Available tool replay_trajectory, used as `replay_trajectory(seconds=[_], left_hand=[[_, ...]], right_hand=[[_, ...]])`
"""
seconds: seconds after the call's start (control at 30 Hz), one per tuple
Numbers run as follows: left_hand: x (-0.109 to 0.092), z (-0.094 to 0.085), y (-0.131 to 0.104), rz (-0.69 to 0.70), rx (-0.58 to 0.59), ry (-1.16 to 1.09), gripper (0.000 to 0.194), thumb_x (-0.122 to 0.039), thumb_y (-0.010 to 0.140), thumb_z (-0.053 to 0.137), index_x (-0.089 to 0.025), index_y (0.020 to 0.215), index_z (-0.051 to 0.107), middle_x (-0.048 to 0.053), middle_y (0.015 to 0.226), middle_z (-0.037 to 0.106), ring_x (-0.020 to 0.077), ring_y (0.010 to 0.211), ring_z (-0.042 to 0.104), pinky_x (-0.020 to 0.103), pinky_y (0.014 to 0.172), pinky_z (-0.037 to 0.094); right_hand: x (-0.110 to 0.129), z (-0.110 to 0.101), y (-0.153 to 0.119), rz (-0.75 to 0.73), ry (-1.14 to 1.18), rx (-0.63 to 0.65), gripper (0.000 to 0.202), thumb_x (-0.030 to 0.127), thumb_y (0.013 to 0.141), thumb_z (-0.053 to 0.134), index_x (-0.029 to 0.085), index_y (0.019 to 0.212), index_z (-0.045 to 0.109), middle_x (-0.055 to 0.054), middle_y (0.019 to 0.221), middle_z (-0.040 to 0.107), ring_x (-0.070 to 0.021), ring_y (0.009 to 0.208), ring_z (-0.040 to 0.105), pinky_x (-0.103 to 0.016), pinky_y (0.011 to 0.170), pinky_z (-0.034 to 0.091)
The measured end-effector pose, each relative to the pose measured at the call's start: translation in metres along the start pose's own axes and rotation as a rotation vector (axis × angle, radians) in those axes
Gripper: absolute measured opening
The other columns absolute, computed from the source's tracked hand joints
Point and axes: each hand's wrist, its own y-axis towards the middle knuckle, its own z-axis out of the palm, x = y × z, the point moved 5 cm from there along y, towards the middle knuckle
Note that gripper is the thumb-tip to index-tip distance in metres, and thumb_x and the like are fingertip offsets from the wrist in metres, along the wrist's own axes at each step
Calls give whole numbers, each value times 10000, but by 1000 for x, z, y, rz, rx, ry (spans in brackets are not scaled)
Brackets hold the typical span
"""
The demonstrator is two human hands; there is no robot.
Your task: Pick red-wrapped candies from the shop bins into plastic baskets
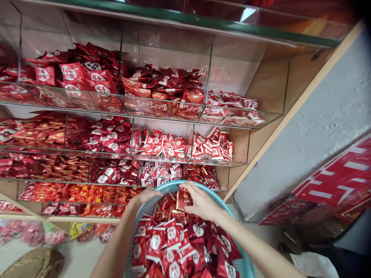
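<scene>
A teal plastic basket (pixel 246 255) stands in front of me, heaped with small red candy packets (pixel 171 247), some bright red and some dark maroon with white round labels. My left hand (pixel 146 195) is closed on the basket's far left rim, its fingers partly hidden. Inside the far side of the basket, my right hand (pixel 199 201) pinches a shiny red and gold packet (pixel 183 198) between thumb and fingers. More packets with gold edges lie just beneath it.
Ahead rises a wooden shelf unit with glass dividers (pixel 208 73), its compartments piled with red packets (pixel 165 144). A grey wall (pixel 319 96) and a red printed sheet (pixel 339 173) are at right. A woven stool (pixel 34 264) stands lower left, near bagged goods (pixel 26 231).
</scene>
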Motion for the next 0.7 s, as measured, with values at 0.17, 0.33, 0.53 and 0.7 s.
replay_trajectory(seconds=[0.17, 0.33, 0.53, 0.7], left_hand=[[4, 1, 6, 40, 2, -40, 236, -325, 533, 667, -128, 661, 649, -11, 545, 578, 131, 521, 481, 259, 535, 349], [11, 1, 10, 45, 37, -74, 205, -308, 571, 609, -128, 667, 627, -9, 543, 576, 136, 506, 484, 264, 523, 362], [11, 2, 9, 34, 37, -74, 168, -285, 560, 627, -131, 625, 610, -25, 508, 541, 117, 465, 451, 250, 485, 344], [9, 2, 9, 31, 27, -80, 192, -285, 549, 632, -126, 657, 625, -17, 535, 557, 122, 494, 468, 252, 504, 341]], right_hand=[[19, 42, 22, -49, -120, 74, 639, 247, 732, 647, 271, 1290, 336, -69, 1238, 441, -247, 983, 575, -381, 785, 491], [15, 71, 28, -81, -182, 99, 670, 406, 702, 716, 254, 1253, 367, -73, 1155, 476, -274, 963, 578, -399, 748, 514], [9, 79, 27, -117, -153, 55, 602, 510, 736, 654, 234, 1211, 409, -73, 1132, 481, -247, 967, 565, -393, 805, 507], [12, 63, 27, -149, -155, -49, 272, 372, 952, 333, 249, 1151, 471, -56, 1098, 511, -190, 927, 558, -346, 808, 487]])
